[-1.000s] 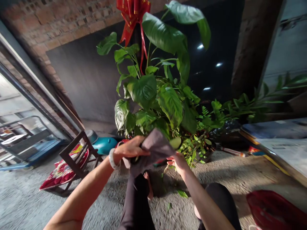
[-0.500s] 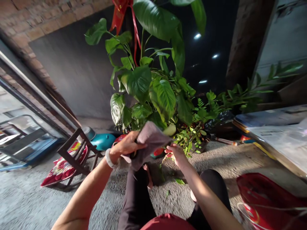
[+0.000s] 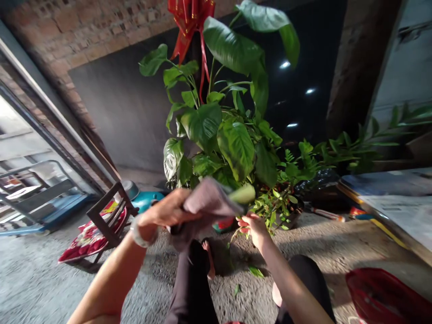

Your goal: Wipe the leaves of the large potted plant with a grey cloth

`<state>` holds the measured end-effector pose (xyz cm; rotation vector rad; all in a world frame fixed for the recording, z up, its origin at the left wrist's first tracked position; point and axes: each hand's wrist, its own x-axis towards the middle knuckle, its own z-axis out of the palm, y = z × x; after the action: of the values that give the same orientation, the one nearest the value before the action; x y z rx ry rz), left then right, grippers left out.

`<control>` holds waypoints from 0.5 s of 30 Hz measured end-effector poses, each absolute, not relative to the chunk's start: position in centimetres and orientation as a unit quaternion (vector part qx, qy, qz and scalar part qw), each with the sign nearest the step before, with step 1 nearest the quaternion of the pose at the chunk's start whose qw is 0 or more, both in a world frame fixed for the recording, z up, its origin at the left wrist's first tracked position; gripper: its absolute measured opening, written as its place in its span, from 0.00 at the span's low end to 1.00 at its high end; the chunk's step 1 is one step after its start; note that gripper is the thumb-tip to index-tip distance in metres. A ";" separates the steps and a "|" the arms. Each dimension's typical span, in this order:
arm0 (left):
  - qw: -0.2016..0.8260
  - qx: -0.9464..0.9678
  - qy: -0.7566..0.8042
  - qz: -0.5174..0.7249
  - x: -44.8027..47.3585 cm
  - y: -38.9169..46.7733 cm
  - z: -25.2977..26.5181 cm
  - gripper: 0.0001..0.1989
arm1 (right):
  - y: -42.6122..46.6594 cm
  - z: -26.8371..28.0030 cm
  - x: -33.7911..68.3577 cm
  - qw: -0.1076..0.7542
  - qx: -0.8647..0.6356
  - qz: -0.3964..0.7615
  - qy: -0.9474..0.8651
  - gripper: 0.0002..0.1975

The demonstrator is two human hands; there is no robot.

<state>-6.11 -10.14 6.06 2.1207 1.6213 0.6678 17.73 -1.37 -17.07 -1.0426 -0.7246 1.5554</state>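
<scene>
A dusty-pink cloth (image 3: 211, 198) is bunched in my left hand (image 3: 170, 209), whose fingers are closed on it. A dark bit under that hand is too blurred to name. My right hand (image 3: 254, 227) is just right of the cloth, its thumb and fingers pinched together. What they pinch is too small to make out; a thin yellowish stem shows below the fingertips. A pale green leaf (image 3: 243, 194) sticks out behind the cloth, above my right hand. The large leafy plant (image 3: 236, 141) stands in front of me, a red ribbon bow (image 3: 191, 22) hanging at its top.
On the left are a wooden chair (image 3: 110, 216) with a floral red cushion (image 3: 91, 238), a teal basin (image 3: 146, 201) and a blue cart (image 3: 60, 211). Smaller plants (image 3: 280, 204) and a table (image 3: 398, 211) stand right. A red bag (image 3: 381, 292) and fallen leaves (image 3: 256, 272) lie low.
My left hand and the cloth have shifted slightly left and down. My right hand keeps its pinch beside the cloth. The view has tilted up, showing more of the bow.
</scene>
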 end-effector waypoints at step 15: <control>0.134 0.771 0.622 0.028 -5.4 -2.8 3.8 0.09 | -2.6 -16.1 16.6 0.519 -0.437 0.665 -0.312 0.15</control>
<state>-5.40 -2.84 3.76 2.2348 1.8039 0.0809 16.62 -2.55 -16.08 -1.0476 -0.7491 1.5939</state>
